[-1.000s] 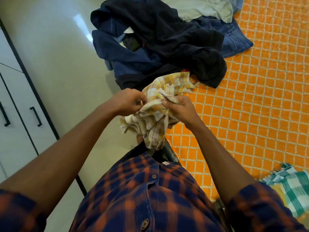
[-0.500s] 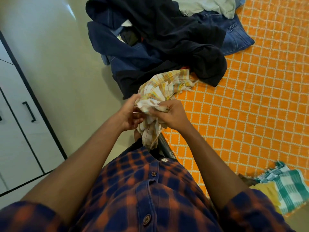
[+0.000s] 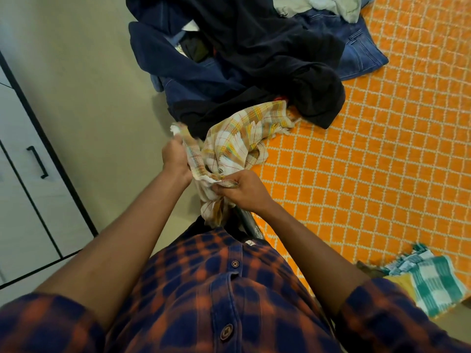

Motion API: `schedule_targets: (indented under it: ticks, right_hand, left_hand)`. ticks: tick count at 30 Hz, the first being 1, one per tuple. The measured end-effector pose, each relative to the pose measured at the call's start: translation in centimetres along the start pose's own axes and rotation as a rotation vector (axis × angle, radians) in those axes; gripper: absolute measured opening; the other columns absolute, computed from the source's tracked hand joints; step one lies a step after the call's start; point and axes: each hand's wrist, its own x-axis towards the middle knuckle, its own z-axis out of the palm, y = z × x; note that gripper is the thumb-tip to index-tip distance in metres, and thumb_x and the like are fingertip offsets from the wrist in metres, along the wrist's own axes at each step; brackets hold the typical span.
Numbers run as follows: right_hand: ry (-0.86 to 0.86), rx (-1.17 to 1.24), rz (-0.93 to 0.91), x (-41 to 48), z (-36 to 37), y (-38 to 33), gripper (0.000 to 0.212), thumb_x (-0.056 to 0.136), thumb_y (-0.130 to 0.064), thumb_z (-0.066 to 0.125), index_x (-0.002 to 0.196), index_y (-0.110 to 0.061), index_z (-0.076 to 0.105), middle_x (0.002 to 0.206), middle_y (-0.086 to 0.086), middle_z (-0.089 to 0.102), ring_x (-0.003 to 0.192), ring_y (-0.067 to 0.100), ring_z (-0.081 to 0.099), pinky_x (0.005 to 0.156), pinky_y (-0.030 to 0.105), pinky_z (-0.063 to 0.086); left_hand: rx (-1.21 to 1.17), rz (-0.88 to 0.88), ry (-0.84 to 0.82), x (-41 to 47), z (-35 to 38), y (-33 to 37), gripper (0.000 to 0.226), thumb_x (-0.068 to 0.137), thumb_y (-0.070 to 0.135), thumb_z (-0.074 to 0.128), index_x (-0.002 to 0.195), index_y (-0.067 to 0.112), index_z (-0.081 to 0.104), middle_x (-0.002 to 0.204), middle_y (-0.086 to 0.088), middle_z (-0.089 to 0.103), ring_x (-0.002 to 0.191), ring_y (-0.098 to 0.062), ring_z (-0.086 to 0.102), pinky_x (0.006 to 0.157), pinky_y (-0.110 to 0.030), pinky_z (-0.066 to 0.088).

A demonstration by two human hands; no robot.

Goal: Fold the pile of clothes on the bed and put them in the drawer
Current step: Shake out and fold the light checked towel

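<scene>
A yellow-and-white checked cloth (image 3: 242, 133) lies crumpled at the near edge of the bed, partly hanging over it. My left hand (image 3: 174, 155) grips one end of its edge at the left. My right hand (image 3: 240, 191) pinches the same edge closer to me. Behind the cloth sits the pile of clothes (image 3: 254, 54): dark navy and black garments, blue jeans (image 3: 362, 49) and a pale green piece (image 3: 318, 5) at the top. The orange checked bedspread (image 3: 369, 174) covers the bed.
White drawer fronts with black handles (image 3: 38, 161) stand at the left across a pale floor (image 3: 84, 80). A green-and-white checked cloth (image 3: 433, 281) lies folded on a yellow one at the bed's near right corner.
My hands have moved apart along the cloth's edge: the left went up and left, the right stayed near me. The cloth is spread wider than before.
</scene>
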Motion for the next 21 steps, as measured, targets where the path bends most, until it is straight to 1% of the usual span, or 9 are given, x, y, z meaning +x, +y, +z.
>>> schedule_targets:
  ticks: [2, 4, 6, 9, 11, 12, 15, 17, 21]
  right_hand:
    - [-0.002, 0.104, 0.163, 0.2, -0.3, 0.8, 0.031, 0.090, -0.033, 0.075, 0.077, -0.005, 0.076, 0.067, 0.003, 0.070, 0.058, 0.020, 0.062, 0.056, 0.033, 0.043]
    - [0.088, 0.337, 0.409, 0.6, -1.0, 1.3, 0.039, 0.091, -0.037, 0.073, 0.085, 0.001, 0.071, 0.073, 0.011, 0.067, 0.065, 0.025, 0.062, 0.063, 0.040, 0.045]
    - [0.272, 0.650, 0.605, 0.8, -2.2, 1.3, 0.034, 0.096, -0.035, 0.068, 0.098, -0.001, 0.070, 0.090, 0.013, 0.073, 0.079, 0.031, 0.069, 0.073, 0.047, 0.054]
    - [0.712, 0.838, 0.587, 1.5, -4.5, -0.3, 0.028, 0.100, -0.037, 0.060, 0.093, -0.012, 0.069, 0.093, 0.005, 0.071, 0.087, 0.024, 0.068, 0.076, 0.041, 0.055]
    - [0.936, 0.801, 0.460, 1.9, -5.8, -2.5, 0.035, 0.102, -0.040, 0.056, 0.081, -0.013, 0.064, 0.077, -0.002, 0.061, 0.071, 0.013, 0.059, 0.066, 0.033, 0.045]
    - [0.970, 0.738, 0.372, 2.2, -6.1, -3.7, 0.040, 0.103, -0.039, 0.054, 0.076, -0.011, 0.061, 0.070, -0.005, 0.055, 0.061, 0.009, 0.051, 0.061, 0.031, 0.040]
    - [0.807, 0.503, 0.184, 3.1, -5.6, -6.1, 0.048, 0.105, -0.041, 0.049, 0.064, -0.017, 0.053, 0.058, -0.007, 0.049, 0.049, 0.006, 0.042, 0.053, 0.031, 0.034]
    - [0.668, 0.359, 0.152, 3.8, -4.7, -6.3, 0.052, 0.106, -0.043, 0.048, 0.058, -0.021, 0.044, 0.052, -0.009, 0.043, 0.047, 0.005, 0.038, 0.053, 0.032, 0.031]
    - [0.556, 0.294, 0.174, 4.6, -3.1, -6.4, 0.049, 0.107, -0.042, 0.042, 0.063, -0.022, 0.044, 0.065, -0.002, 0.047, 0.063, 0.014, 0.046, 0.061, 0.039, 0.039]
  left_hand:
    - [0.041, 0.124, -0.028, -2.2, 1.3, 1.6, 0.019, 0.095, 0.023, 0.049, 0.100, 0.008, 0.060, 0.091, -0.017, 0.059, 0.081, -0.028, 0.062, 0.082, -0.041, 0.054]
    - [0.122, 0.260, -0.045, -4.1, 2.6, 2.3, 0.022, 0.105, 0.018, 0.041, 0.091, 0.014, 0.058, 0.079, -0.005, 0.058, 0.069, -0.016, 0.059, 0.066, -0.028, 0.050]
    - [0.269, 0.400, -0.066, -5.3, 3.5, 1.7, 0.026, 0.106, 0.027, 0.039, 0.094, 0.016, 0.059, 0.085, -0.002, 0.060, 0.077, -0.014, 0.059, 0.072, -0.030, 0.050]
    - [0.443, 0.520, -0.136, -6.1, 4.2, 0.2, 0.027, 0.106, 0.031, 0.039, 0.090, 0.016, 0.054, 0.086, -0.003, 0.053, 0.080, -0.015, 0.049, 0.077, -0.034, 0.044]
    - [0.405, 0.500, -0.159, -6.8, 5.0, -0.6, 0.026, 0.107, 0.028, 0.040, 0.086, 0.015, 0.049, 0.083, -0.004, 0.046, 0.078, -0.016, 0.043, 0.073, -0.033, 0.039]
    - [0.357, 0.489, -0.173, -7.2, 5.4, -0.9, 0.025, 0.107, 0.027, 0.040, 0.088, 0.015, 0.050, 0.084, -0.005, 0.045, 0.078, -0.016, 0.042, 0.073, -0.033, 0.039]
    - [0.303, 0.462, -0.193, -8.1, 6.5, -1.7, 0.024, 0.105, 0.028, 0.044, 0.087, 0.015, 0.052, 0.082, -0.005, 0.048, 0.077, -0.017, 0.044, 0.071, -0.034, 0.041]
    - [0.298, 0.450, -0.225, -8.5, 7.1, -2.0, 0.026, 0.102, 0.032, 0.045, 0.091, 0.011, 0.055, 0.086, -0.007, 0.052, 0.079, -0.019, 0.046, 0.073, -0.039, 0.042]
    - [0.259, 0.408, -0.219, -8.8, 7.4, -2.0, 0.029, 0.099, 0.028, 0.047, 0.096, 0.001, 0.056, 0.088, -0.011, 0.054, 0.080, -0.023, 0.048, 0.071, -0.042, 0.044]
